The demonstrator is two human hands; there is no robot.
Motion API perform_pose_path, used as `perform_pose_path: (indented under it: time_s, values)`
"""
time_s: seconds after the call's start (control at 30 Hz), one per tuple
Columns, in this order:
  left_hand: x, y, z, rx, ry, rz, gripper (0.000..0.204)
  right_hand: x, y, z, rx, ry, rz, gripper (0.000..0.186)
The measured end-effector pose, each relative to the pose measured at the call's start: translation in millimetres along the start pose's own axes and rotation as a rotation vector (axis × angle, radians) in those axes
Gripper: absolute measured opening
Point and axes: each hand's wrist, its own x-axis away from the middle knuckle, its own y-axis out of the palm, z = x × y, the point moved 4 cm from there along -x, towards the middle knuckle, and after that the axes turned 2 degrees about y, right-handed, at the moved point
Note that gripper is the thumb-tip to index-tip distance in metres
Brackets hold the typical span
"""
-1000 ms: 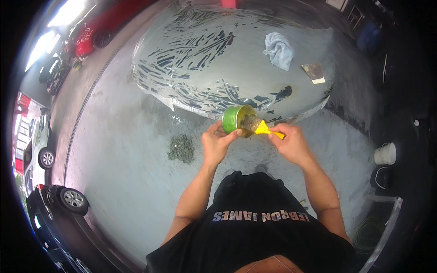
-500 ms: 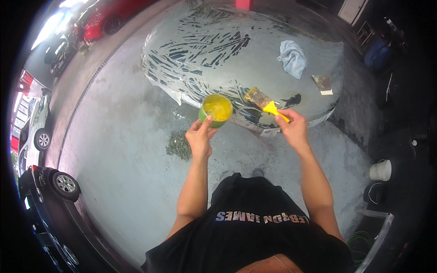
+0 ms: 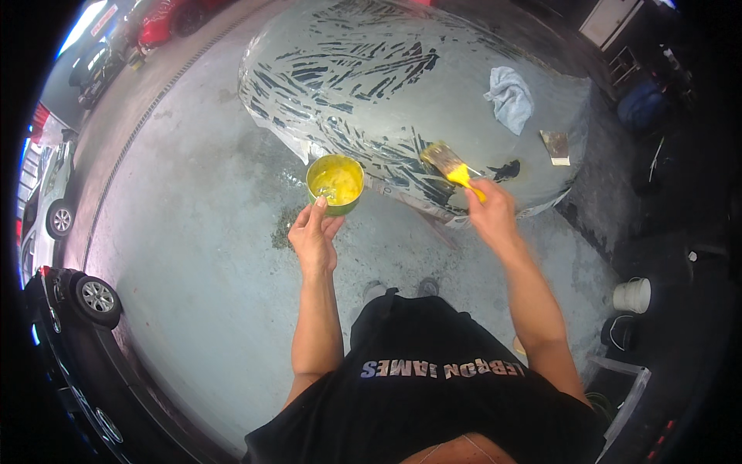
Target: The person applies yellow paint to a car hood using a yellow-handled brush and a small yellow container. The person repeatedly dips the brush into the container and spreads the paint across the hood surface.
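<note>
My left hand point(image 3: 313, 236) grips a round green tin point(image 3: 335, 185), its thumb at the rim. Yellow, lumpy-looking stuff lies inside the tin. In my right hand point(image 3: 493, 210) is a flat paintbrush point(image 3: 456, 170) by its yellow handle, bristles pointing up and left. Both hands are near the close edge of a large, rounded, grey-coated form point(image 3: 440, 116) marked with dark streaks and patches, with film hanging along its lower edge. Whether the bristles touch that surface I cannot tell.
A light blue cloth point(image 3: 510, 100) and a small brown-and-white flat piece point(image 3: 556, 147) rest on the grey form. A white bucket point(image 3: 632, 295) stands on the right. At left are a black car point(image 3: 85, 348) and a silver car point(image 3: 52, 201), with a red car point(image 3: 166, 22) farther off.
My left hand and the tin have moved left, away from the brush. The brush has shifted slightly right and turned, showing its bristles differently. The whole view has shifted a little.
</note>
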Motion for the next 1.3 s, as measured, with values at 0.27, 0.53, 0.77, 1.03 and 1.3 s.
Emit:
perform_pose_path:
  time_s: [0.27, 0.53, 0.77, 1.03, 1.3]
  values:
    - [-9, -12, 16, 0.022, 0.009, -0.010, 0.055, 43, 13, 15, 0.086, -0.072, -0.037, 0.016]
    - [-16, 3, 8, -0.063, 0.005, -0.063, 0.039, -19, 27, -25, 0.101, -0.010, 0.009, 0.014]
    - [-17, 1, 4, -0.081, -0.023, -0.129, 0.044, 44, -19, 14, 0.133, 0.118, 0.005, 0.016]
    - [-11, 26, -12, -0.093, -0.083, -0.189, 0.052, 57, -11, 31, 0.100, 0.111, 0.130, 0.014]
    - [-4, 30, -7, -0.108, -0.066, -0.194, 0.053, 60, -32, 34, 0.020, 0.165, 0.226, 0.010]
